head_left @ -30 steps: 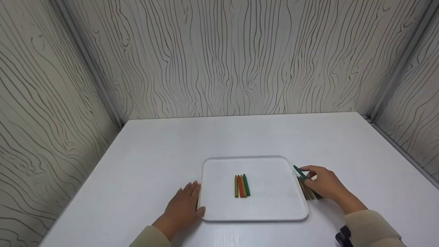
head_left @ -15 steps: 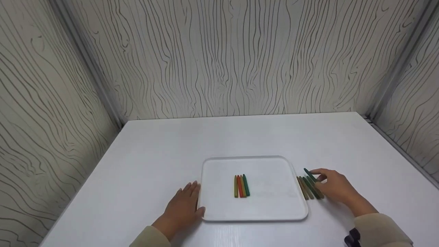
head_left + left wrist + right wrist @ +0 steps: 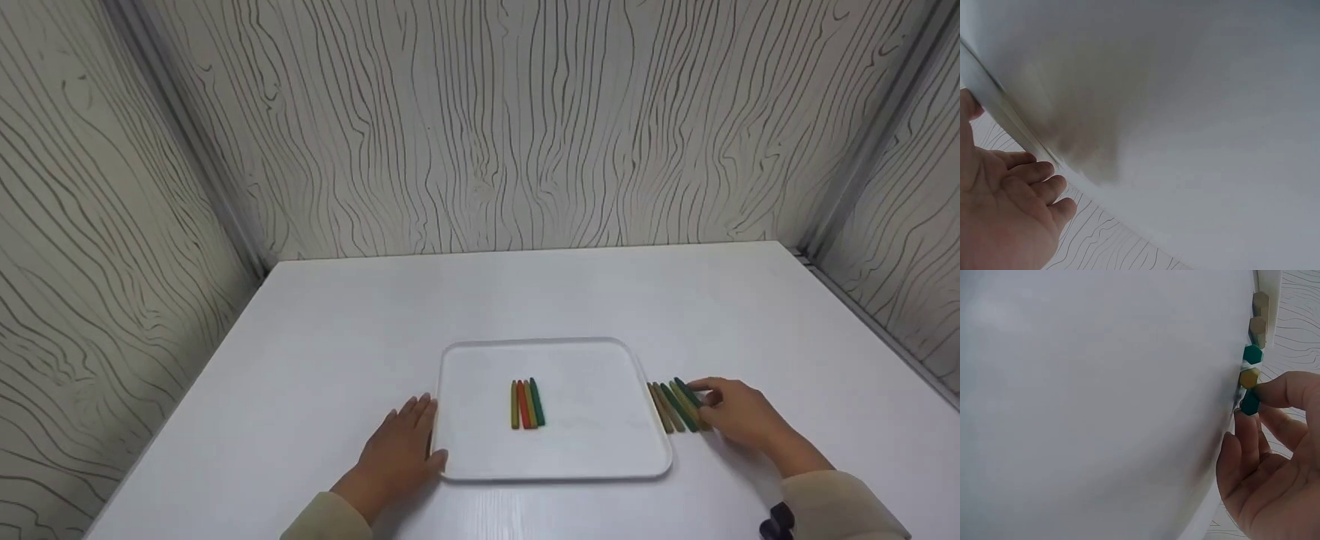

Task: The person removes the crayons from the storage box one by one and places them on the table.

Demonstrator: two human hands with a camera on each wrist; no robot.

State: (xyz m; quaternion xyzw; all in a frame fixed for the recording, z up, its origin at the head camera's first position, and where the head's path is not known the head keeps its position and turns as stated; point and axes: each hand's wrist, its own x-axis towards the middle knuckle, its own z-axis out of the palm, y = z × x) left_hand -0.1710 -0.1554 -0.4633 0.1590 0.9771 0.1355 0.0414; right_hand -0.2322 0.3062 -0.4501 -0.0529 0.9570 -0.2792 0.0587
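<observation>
At the tray's right side, my right hand (image 3: 739,412) pinches a green crayon (image 3: 1249,404) between thumb and fingers. This crayon lies at the right end of a slanted row on the table, against a yellow crayon (image 3: 1249,378). Further left in the row come another green crayon (image 3: 1252,354) and two brown crayons (image 3: 1257,325). My left hand (image 3: 397,450) rests at the left edge of the white tray (image 3: 600,427), fingers extended and thumb at its rim. On the tray, a red crayon (image 3: 523,405) lies between yellowish ones, with a green crayon (image 3: 537,402) on their right.
The white table (image 3: 360,315) extends around the tray. A wood-grain patterned panel (image 3: 480,127) stands along its back edge, with similar panels at the left and right. Grey metal posts (image 3: 862,157) stand in the back corners.
My right hand has moved right and down, bringing the green crayon from above the row to its right end. The left hand and the crayons on the tray stay in place.
</observation>
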